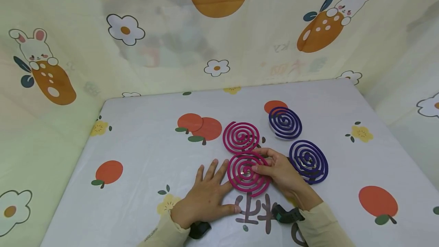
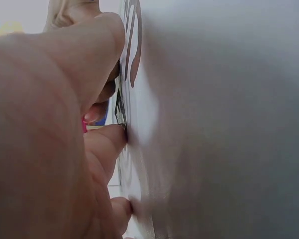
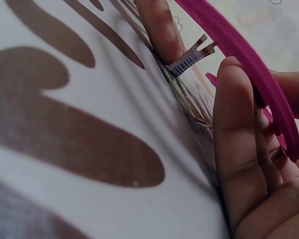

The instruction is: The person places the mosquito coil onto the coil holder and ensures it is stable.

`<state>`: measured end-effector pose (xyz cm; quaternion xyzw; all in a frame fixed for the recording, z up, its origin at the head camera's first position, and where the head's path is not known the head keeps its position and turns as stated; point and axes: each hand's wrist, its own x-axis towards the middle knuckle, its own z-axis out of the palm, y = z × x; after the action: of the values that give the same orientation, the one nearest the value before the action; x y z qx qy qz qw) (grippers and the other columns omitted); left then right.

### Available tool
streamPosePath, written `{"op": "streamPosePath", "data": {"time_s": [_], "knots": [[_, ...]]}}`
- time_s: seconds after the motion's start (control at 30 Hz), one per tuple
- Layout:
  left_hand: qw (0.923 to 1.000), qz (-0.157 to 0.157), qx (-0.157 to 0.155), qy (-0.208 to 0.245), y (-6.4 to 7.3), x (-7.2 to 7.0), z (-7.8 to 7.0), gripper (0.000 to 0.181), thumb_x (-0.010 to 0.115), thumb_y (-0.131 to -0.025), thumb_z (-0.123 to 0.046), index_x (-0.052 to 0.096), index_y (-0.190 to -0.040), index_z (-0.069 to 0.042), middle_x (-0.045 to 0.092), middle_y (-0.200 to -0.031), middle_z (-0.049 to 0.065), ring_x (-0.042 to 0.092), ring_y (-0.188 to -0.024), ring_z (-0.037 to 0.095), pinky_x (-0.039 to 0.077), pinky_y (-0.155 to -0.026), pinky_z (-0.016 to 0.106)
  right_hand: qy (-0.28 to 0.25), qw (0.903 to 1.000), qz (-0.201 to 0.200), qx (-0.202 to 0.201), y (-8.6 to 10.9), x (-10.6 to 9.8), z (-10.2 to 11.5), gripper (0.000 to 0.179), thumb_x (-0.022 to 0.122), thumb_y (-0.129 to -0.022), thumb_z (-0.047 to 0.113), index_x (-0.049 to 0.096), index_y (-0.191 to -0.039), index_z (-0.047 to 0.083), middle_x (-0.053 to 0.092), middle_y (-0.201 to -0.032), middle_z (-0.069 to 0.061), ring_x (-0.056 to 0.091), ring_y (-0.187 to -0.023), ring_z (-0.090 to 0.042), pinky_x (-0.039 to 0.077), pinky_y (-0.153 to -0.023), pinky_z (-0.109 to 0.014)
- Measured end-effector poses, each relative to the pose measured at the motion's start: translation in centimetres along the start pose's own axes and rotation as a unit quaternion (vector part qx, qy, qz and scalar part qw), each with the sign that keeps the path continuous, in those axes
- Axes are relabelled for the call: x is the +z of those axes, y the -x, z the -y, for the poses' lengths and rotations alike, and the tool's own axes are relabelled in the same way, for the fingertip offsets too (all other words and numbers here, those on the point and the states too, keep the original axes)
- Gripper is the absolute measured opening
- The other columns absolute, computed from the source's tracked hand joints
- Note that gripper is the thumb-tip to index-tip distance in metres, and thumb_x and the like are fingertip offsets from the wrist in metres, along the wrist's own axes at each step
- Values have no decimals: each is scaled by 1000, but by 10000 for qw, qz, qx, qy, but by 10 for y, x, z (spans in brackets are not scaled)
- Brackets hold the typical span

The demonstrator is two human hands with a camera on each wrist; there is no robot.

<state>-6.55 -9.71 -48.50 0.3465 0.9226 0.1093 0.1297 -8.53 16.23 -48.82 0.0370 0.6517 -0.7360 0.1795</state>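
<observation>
Spread on the tabletop, my left hand [image 1: 207, 196] has its index finger reaching under the edge of the front pink mosquito coil [image 1: 246, 170]. My right hand [image 1: 286, 174] pinches that coil at its right side, thumb on top and fingers at the edge. In the right wrist view the pink coil [image 3: 259, 74] is tilted above a thin coil stand [image 3: 189, 62] with a forked upright tab. A fingertip is beside the stand. Just behind lies a second pink coil [image 1: 241, 137]. In the left wrist view, fingertips [image 2: 107, 144] rest on the cloth by the metal stand.
Two dark blue mosquito coils stand to the right, one farther back [image 1: 284, 122] and one [image 1: 308, 160] close to my right wrist. A white cloth [image 1: 144, 144] printed with fruit and flowers covers the table. Behind it hangs a rabbit-print curtain [image 1: 164, 64].
</observation>
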Motion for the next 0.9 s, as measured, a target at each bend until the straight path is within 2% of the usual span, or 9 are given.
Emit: {"op": "streamPosePath", "data": {"time_s": [0.23, 0.43, 0.6, 0.9], "knots": [[9999, 127, -102, -41, -1, -1, -2, 83, 55, -91, -77, 34, -163, -41, 10, -176, 8, 5, -160, 42, 10, -120, 73, -128, 9999, 69, -4, -1, -1, -1, 61, 71, -94, -3, 42, -148, -6, 76, -99, -5, 74, -89, -11, 60, -81, -25], [9998, 127, -107, -92, -2, 1, -2, 83, 55, -90, -78, 35, -162, -42, 10, -176, 8, 5, -160, 42, 11, -120, 73, -19, 10000, 33, 71, 0, 0, 1, 62, 71, -93, -3, 42, -149, -6, 76, -97, -7, 73, -87, -12, 60, -79, -24], [9998, 139, -126, -108, -2, 1, -2, 82, 57, -90, -77, 37, -161, -42, 11, -176, 8, 5, -160, 42, 11, -120, 73, 35, 10000, 60, 56, 0, 1, 2, 62, 72, -94, -3, 42, -148, -6, 76, -100, -9, 74, -92, -13, 60, -82, -25], [9997, 163, -128, -91, -2, 0, -2, 82, 58, -90, -76, 35, -161, -43, 11, -176, 8, 5, -160, 42, 11, -120, 73, 163, 9998, 105, 70, 1, 2, 2, 60, 72, -94, -1, 44, -147, -4, 74, -96, -9, 72, -80, -12, 60, -76, -25]]}}
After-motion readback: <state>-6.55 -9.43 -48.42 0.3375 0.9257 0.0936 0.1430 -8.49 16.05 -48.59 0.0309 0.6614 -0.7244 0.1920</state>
